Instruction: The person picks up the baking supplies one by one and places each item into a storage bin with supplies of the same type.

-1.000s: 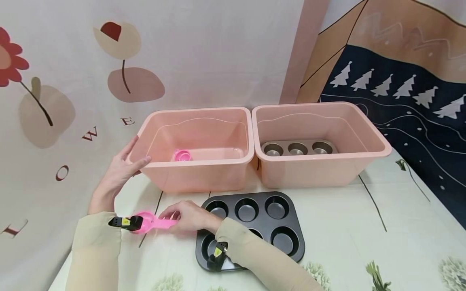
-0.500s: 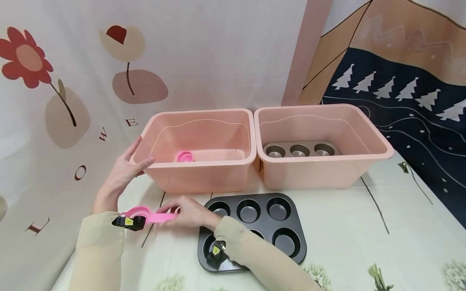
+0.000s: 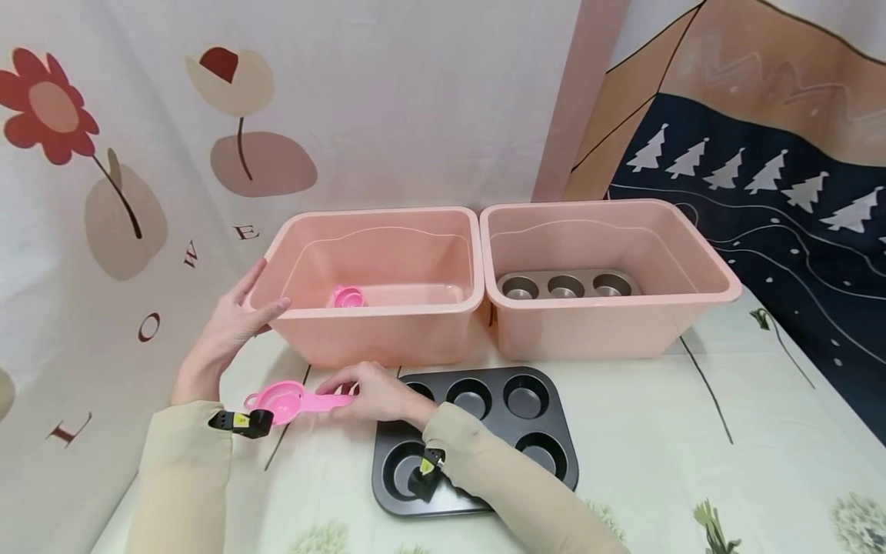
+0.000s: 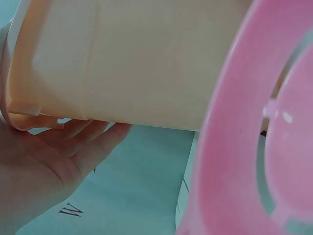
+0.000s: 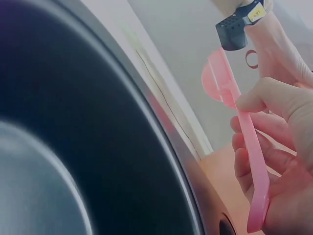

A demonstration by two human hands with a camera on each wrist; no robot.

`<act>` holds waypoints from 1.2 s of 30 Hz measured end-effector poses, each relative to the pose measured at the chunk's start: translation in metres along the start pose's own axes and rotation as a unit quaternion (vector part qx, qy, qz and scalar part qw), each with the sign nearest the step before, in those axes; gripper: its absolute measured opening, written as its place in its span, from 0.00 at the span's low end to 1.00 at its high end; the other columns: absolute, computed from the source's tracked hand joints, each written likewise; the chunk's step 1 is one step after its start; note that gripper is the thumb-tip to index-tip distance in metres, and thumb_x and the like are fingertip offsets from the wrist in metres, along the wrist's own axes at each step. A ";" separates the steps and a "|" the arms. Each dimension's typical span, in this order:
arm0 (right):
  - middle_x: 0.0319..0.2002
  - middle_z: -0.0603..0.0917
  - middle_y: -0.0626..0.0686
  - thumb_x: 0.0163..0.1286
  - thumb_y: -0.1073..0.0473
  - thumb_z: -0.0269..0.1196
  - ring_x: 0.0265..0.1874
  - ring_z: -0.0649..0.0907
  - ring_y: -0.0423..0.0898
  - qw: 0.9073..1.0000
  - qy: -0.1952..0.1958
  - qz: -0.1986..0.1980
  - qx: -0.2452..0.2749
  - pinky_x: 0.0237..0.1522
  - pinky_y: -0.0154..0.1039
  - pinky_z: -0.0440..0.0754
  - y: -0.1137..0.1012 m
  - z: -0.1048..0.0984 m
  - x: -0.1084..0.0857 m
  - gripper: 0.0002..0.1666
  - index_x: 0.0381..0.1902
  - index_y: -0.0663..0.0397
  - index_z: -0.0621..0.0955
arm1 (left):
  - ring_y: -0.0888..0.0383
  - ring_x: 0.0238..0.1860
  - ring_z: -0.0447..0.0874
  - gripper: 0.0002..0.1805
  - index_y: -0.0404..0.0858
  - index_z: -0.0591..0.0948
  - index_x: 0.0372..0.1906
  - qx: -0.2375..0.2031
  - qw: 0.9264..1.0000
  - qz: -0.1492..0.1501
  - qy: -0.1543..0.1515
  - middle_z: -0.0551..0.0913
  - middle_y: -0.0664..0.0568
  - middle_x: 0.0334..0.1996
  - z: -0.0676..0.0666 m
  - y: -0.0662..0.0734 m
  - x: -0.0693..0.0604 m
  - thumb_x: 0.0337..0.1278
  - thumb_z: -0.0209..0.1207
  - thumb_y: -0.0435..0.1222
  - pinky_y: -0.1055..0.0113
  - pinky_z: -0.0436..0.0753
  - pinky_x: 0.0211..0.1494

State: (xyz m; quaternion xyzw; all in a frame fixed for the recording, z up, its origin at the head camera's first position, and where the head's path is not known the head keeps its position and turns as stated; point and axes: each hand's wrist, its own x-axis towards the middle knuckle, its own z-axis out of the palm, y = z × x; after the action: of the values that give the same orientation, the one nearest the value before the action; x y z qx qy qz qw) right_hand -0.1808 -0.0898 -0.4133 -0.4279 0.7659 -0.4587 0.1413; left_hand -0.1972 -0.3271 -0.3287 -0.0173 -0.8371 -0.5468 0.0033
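Observation:
My right hand [image 3: 379, 394] pinches the handle of a pink egg separator [image 3: 282, 400], thumb on one side and fingers on the other. Its round slotted bowl points left, in front of my left forearm. Close up, the slots of the egg separator [image 4: 288, 161] show in the left wrist view. My left hand [image 3: 224, 327] holds the left end of the left pink bin [image 3: 374, 338] by its rim, fingers along the outside. A small round pink item [image 3: 348, 297] lies inside that bin, partly hidden by the front wall.
A second pink bin [image 3: 588, 331] stands against the first on the right, with a brownish muffin tin [image 3: 577, 285] in it. Under my right forearm, a dark muffin tin [image 3: 494, 438] lies on the patterned tablecloth [image 3: 644, 454]. Printed curtains hang behind.
My right hand has moved slightly up and right with the egg separator, whose bowl now shows more from above. My left hand stays on the bin.

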 end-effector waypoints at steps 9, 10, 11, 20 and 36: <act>0.35 0.86 0.44 0.55 0.66 0.71 0.30 0.78 0.32 0.999 0.019 -0.008 0.025 0.36 0.24 0.76 0.007 -0.009 -0.007 0.19 0.46 0.57 0.86 | 0.72 0.50 0.71 0.46 0.51 0.42 0.78 -0.017 1.000 0.005 0.000 0.54 0.29 0.70 0.000 0.001 0.000 0.66 0.58 0.37 0.77 0.79 0.43; 0.34 0.86 0.44 0.54 0.66 0.71 0.30 0.78 0.32 0.999 0.021 -0.010 0.023 0.36 0.24 0.76 0.008 -0.010 -0.008 0.19 0.46 0.58 0.86 | 0.72 0.50 0.71 0.46 0.51 0.42 0.78 -0.014 1.000 0.005 0.000 0.54 0.28 0.70 -0.001 0.000 0.000 0.66 0.58 0.37 0.78 0.78 0.42; 0.34 0.86 0.44 0.54 0.67 0.71 0.29 0.77 0.32 0.999 0.023 -0.011 0.022 0.35 0.24 0.76 0.008 -0.011 -0.009 0.19 0.46 0.58 0.86 | 0.72 0.50 0.71 0.46 0.51 0.42 0.78 -0.012 1.000 0.005 0.000 0.54 0.28 0.70 -0.001 0.000 0.000 0.66 0.58 0.38 0.78 0.78 0.42; 0.33 0.85 0.45 0.53 0.67 0.71 0.28 0.77 0.32 0.999 0.031 -0.012 0.019 0.34 0.25 0.76 0.006 -0.018 -0.014 0.19 0.46 0.59 0.86 | 0.72 0.49 0.71 0.46 0.51 0.42 0.78 -0.007 1.000 0.004 0.001 0.53 0.27 0.70 -0.001 0.000 -0.002 0.66 0.58 0.38 0.78 0.78 0.42; 0.35 0.86 0.48 0.53 0.67 0.70 0.27 0.77 0.35 0.999 0.045 -0.017 0.014 0.32 0.26 0.76 0.002 -0.034 -0.025 0.21 0.47 0.58 0.86 | 0.76 0.45 0.75 0.46 0.50 0.43 0.78 -0.054 0.998 0.001 -0.015 0.51 0.25 0.70 0.000 0.003 -0.002 0.65 0.59 0.35 0.77 0.79 0.43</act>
State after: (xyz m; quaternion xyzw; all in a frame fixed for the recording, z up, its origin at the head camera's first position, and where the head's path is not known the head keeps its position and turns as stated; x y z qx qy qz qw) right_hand -0.1877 -0.0504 -0.4008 -0.4182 0.7575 -0.4901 0.1049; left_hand -0.1953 -0.3261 -0.3263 -0.0270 -0.8063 -0.5908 -0.0099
